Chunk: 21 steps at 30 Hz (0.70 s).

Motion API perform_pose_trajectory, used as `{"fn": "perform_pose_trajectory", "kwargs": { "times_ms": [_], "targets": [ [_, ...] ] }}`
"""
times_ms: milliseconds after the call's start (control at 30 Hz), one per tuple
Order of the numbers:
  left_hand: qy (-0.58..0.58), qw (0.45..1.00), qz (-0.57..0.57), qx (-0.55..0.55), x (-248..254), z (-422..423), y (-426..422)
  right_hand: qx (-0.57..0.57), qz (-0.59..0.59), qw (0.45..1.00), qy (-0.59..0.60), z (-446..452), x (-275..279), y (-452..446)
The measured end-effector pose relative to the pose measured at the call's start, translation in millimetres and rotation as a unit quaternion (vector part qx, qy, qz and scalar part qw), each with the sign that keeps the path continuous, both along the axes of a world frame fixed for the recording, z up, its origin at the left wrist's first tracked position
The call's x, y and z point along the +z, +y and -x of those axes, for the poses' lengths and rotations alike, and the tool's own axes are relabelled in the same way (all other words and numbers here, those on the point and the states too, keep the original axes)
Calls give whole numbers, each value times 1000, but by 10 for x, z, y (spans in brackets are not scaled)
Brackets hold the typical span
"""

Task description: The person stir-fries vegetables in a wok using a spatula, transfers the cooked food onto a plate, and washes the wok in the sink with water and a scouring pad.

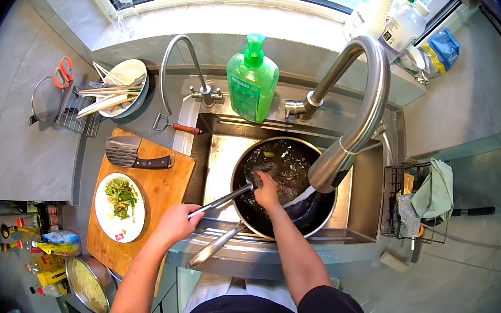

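Observation:
My left hand (178, 225) is closed round the grey handle of a long-handled cooking utensil (221, 201), whose head end is blurred and dark. My right hand (267, 190) reaches into a dark frying pan (318, 227), its fingers closed against the utensil's head end and partly hidden. Dark, bubbly water (290, 161) fills part of the pan, which sits in a steel sink (220, 153) with its metal handle (215, 245) over the front edge. Above the pan's right side hangs the faucet (330, 165), with a white streak, apparently running water, below it.
Left of the sink, a wooden cutting board (166, 193) carries a cleaver (133, 153) and a plate (99, 216) of chopped greens. A peeler (185, 129), a bowl of utensils (127, 71) and a green soap bottle (251, 85) stand nearby. A wire rack (393, 204) hangs at right.

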<state>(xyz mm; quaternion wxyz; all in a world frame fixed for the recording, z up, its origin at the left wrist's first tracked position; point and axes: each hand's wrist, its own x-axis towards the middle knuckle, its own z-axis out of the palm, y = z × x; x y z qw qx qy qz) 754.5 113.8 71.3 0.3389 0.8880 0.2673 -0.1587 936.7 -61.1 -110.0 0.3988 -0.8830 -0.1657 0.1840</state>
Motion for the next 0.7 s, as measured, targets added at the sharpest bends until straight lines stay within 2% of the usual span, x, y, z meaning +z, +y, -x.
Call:
{"fn": "perform_pose_trajectory", "kwargs": {
  "times_ms": [67,133,200,267,300,333,400,467,500,567,600,633,667,700],
  "targets": [
    [-7,1000,-21,3,-14,-3,7,70,-189,977,66,-38,35,6],
    [-11,999,-40,-1,-12,2,14,116,-157,977,-83,203,346,-18],
    [-11,999,-53,-4,-20,27,-18,121,-139,976,-119,194,290,-9],
    [-9,997,-70,-10,9,18,-27,75,-144,985,-54,-25,-50,24],
    [-4,997,-81,-12,19,16,-41,59,-38,997,-10,-84,-56,-18],
    [1,996,-92,-14,22,8,-55,98,28,995,-8,-169,-60,-50],
    [4,994,-104,-18,15,11,-59,59,67,996,-28,-28,13,-2],
    [1,994,-107,-20,-7,12,-48,97,-98,989,-59,-22,-117,7],
    [-7,994,-108,-26,-7,13,-55,126,-117,983,-69,-14,14,-29],
    [-24,992,-113,-39,15,-12,-52,109,25,994,-11,-83,80,-79],
    [-71,989,-119,-49,16,-15,-60,99,95,990,17,-114,86,-104],
    [-119,983,-124,-58,11,-27,-70,103,175,979,-1,-142,93,-122],
    [-166,975,-128,-68,11,-35,-75,82,195,977,-21,-166,99,-129],
    [-137,979,-132,-69,15,-41,-73,60,216,974,-40,-195,158,-129]
  ]
}}
